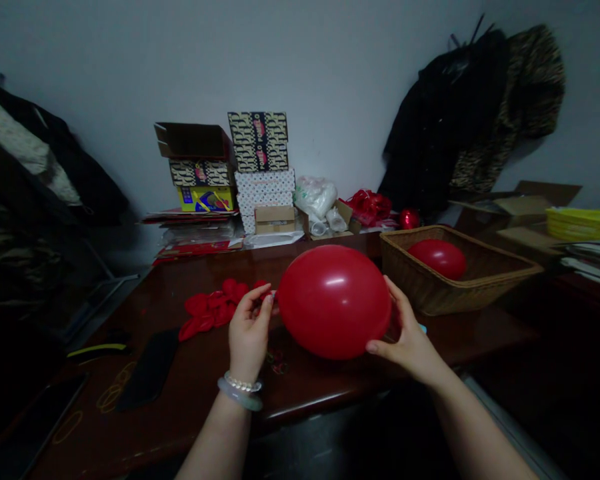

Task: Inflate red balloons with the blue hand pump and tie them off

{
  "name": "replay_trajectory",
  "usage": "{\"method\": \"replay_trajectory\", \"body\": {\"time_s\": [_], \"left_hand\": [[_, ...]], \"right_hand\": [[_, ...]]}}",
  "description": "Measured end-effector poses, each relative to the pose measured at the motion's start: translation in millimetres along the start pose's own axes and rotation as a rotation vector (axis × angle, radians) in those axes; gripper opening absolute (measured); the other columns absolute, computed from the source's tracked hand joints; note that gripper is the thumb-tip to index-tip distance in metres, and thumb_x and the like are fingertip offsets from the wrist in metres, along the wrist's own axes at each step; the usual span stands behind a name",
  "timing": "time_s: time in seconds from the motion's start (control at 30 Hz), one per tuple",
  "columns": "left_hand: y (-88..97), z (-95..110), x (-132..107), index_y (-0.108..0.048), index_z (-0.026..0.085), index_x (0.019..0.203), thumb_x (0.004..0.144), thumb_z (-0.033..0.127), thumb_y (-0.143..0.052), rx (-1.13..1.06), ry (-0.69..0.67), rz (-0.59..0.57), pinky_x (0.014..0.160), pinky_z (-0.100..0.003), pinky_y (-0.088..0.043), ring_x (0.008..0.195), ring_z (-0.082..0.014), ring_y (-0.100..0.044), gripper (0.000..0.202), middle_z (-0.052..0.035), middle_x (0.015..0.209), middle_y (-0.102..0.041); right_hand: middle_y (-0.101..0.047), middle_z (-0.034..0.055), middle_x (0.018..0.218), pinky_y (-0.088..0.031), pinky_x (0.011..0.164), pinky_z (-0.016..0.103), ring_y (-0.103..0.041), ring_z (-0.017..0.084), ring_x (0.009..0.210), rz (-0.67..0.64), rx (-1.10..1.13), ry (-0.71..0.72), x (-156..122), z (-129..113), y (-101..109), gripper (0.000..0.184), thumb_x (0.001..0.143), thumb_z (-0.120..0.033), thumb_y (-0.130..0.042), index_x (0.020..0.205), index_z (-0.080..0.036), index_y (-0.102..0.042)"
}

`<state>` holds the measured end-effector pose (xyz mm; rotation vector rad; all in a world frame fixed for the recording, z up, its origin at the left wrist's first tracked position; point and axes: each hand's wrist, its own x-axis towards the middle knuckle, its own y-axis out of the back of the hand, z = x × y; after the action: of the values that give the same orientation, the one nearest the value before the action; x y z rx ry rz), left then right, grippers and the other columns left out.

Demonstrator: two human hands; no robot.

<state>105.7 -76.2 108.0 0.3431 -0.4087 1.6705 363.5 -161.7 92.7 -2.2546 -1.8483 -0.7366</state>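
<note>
Holding a blown-up red balloon (335, 303) between both hands, over the near part of the dark table (310, 395). Pinching with the left hand (250, 327) at the balloon's left end, apparently at the neck, thumb and fingertips drawn together. Cannot tell from this view about a knot there, because of the fingers partly covering that end. Cupping the right side with the right hand (410, 340), fingers curved round the far side and thumb set low on the near side, seemingly steadying more than squeezing. Judging by the taut, glossy skin and the pinch, probably past the blowing-up and busy with securing or checking the neck. Seems to call next for a firm left pinch, so as to lose no air, and only light pressure from the right palm, to prevent slipping or bursting. If already sealed, would call instead for a gentle lift to the right, over the near rim of the wicker basket (430, 300), to join the other red balloon (440, 259) inside. Also showing, to the left just beyond the left hand, a loose pile of limp red balloons (213, 310), and, nearer and farther left, some thin rubber bands (111, 395).
</note>
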Motion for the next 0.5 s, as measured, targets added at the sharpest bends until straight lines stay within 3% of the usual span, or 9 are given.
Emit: {"method": "replay_trajectory", "body": {"time_s": [0.13,0.23,0.37,0.5], "left_hand": [[-5.1,0.1,0.9,-0.066,0.019,0.107,0.082,0.038,-0.063,0.085,0.019,-0.203,0.089,-0.035,-0.05,0.096,-0.0196,-0.065,0.032,-0.0073,0.109,-0.067],[-21.3,0.3,4.4,-0.066,0.019,0.107,0.081,0.038,-0.064,0.11,0.0,-0.327,0.095,-0.038,-0.047,0.104,-0.0212,-0.061,0.032,-0.0074,0.112,-0.066],[-60.5,4.0,12.6,-0.059,0.021,0.12,0.083,0.035,-0.061,0.073,-0.085,-0.421,0.101,-0.041,-0.043,0.113,-0.0222,-0.057,0.04,-0.0086,0.121,-0.061],[-108.0,11.6,19.9,-0.05,0.025,0.133,0.084,0.034,-0.061,0.134,-0.304,-0.562,0.108,-0.044,-0.034,0.125,-0.0238,-0.047,0.05,-0.009,0.134,-0.05]], "right_hand": [[-0.022,0.0109,0.154,-0.03,0.111,0.051,-0.03,0.03,0.139,-0.005,0.028,-0.018,0.9,10.3,20.6,0.109,0.06,-0.046,-0.083,0.147,-0.033,-0.018],[-0.026,0.0114,0.153,-0.027,0.113,0.052,-0.03,0.031,0.139,0.025,-0.026,0.028,2.8,11.1,41.4,0.112,0.058,-0.048,-0.083,0.147,-0.032,-0.017],[-0.021,0.01,0.155,-0.021,0.115,0.054,-0.026,0.032,0.14,0.082,-0.236,0.095,7.3,3.7,80.8,0.12,0.055,-0.047,-0.085,0.148,-0.033,-0.011],[-0.012,0.0099,0.157,-0.017,0.116,0.055,-0.018,0.032,0.143,0.146,-0.499,0.223,14.8,-6.3,129.8,0.126,0.055,-0.046,-0.086,0.15,-0.031,-0.004]]}}
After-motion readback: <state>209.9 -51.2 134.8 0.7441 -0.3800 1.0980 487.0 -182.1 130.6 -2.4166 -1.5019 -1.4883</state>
